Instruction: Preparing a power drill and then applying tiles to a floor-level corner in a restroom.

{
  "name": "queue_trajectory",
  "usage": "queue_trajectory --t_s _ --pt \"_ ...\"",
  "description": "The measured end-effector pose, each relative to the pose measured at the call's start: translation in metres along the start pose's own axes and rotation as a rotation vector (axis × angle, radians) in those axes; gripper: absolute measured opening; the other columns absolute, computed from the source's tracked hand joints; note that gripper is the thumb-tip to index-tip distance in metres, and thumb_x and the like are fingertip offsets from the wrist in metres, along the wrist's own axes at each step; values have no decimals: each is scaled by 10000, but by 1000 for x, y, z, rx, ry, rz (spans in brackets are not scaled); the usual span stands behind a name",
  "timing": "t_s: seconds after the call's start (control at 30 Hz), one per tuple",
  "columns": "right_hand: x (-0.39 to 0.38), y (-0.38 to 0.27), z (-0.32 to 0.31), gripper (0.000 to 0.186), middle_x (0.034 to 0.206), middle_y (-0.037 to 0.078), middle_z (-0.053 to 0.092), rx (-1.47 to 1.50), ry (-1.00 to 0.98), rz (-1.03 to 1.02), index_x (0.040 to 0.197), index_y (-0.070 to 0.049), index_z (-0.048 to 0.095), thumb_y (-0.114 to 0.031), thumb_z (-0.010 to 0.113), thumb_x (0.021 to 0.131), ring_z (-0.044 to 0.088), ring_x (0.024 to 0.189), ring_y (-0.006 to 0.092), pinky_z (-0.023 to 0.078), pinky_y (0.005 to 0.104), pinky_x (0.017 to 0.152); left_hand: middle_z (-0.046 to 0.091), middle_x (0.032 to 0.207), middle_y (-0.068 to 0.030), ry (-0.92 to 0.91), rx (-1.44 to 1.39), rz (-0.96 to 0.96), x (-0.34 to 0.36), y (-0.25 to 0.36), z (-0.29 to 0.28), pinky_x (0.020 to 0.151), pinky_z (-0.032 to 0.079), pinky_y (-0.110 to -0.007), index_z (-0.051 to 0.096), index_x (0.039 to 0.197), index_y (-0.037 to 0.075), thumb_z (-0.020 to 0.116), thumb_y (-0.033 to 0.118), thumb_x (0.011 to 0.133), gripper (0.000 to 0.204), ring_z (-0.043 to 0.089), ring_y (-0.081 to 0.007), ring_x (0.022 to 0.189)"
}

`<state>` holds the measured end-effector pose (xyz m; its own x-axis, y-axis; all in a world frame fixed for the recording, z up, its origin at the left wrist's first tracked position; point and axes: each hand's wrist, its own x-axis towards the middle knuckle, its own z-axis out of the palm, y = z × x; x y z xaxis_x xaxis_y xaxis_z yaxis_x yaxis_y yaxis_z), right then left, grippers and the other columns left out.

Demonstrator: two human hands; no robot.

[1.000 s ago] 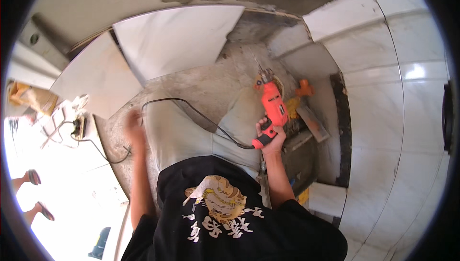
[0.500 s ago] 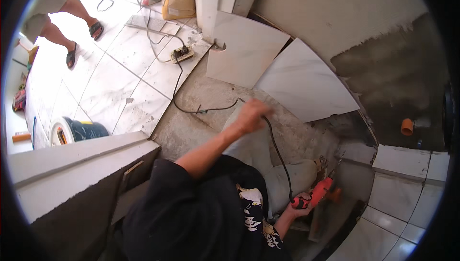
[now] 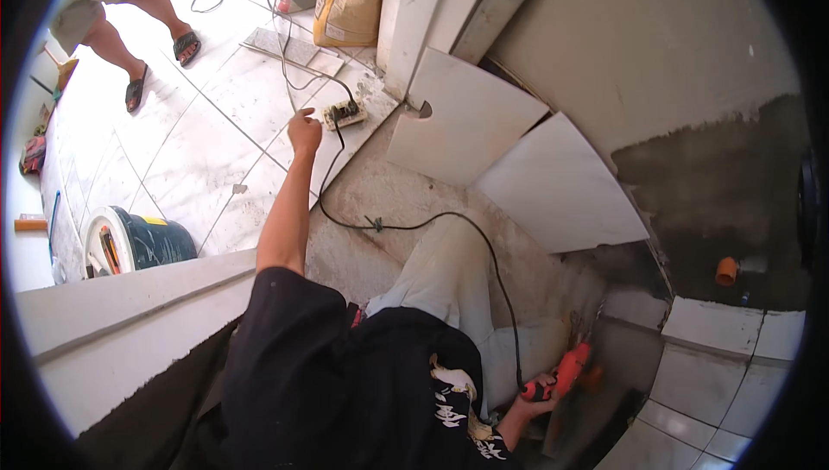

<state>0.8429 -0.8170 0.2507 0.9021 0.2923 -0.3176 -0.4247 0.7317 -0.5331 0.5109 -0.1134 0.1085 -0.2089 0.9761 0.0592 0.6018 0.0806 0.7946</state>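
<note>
My left arm stretches forward over the tiled floor. My left hand (image 3: 304, 133) is beside the cream power strip (image 3: 344, 113), just to its left, with its fingers partly extended and nothing visible in them. Two dark plugs stand in the strip. Low on the right, my right hand (image 3: 542, 389) grips a red power drill (image 3: 570, 368) by its rear handle. The drill points up and to the right, near my shoe; its tip is blurred. From the handle a black cord (image 3: 494, 256) loops over my leg and the concrete to the strip, with a knotted tie midway.
Two loose marble-look tiles (image 3: 561, 185) lean along the right wall. A spirit level (image 3: 499, 8) stands behind them by the door frame. A yellow bag (image 3: 350, 4) sits at the back. A dark bucket (image 3: 155, 240) holds tools at left. Another person's sandalled feet (image 3: 136, 90) stand far left.
My left hand has swung from above the cord, forward and left, to the power strip. The drill stays in my right hand. The whole view has shifted slightly.
</note>
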Motion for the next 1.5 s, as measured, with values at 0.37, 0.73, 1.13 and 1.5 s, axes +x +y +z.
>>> queue_trajectory --t_s 0.37,0.73,1.13,1.5 --pt "2 6 27 485 930 74 586 -116 22 87 1253 43 474 -159 555 820 589 823 162 528 274 674 622 1021 -164 -421 341 336 38 -6 46 907 491 -414 691 948 21 777 183 746 273 587 -356 1044" --pt "17 0 26 459 971 80 593 -148 3 190 1224 25 488 -171 577 819 577 862 161 524 268 690 652 888 -229 -445 419 484 56 3 41 810 491 -471 674 864 -6 687 225 818 237 628 -397 889" --pt "13 -1 26 520 998 79 576 -134 46 181 1277 53 450 -142 573 811 577 891 173 529 274 708 628 976 -196 -363 319 550 26 6 36 879 483 -425 671 938 -18 749 237 781 309 600 -366 975" --pt "15 -4 19 544 1011 85 581 -132 53 186 1298 41 437 -120 574 797 595 895 183 550 294 717 655 974 -139 -412 154 391 30 -1 38 829 483 -409 723 1000 74 747 208 785 254 631 -333 938"
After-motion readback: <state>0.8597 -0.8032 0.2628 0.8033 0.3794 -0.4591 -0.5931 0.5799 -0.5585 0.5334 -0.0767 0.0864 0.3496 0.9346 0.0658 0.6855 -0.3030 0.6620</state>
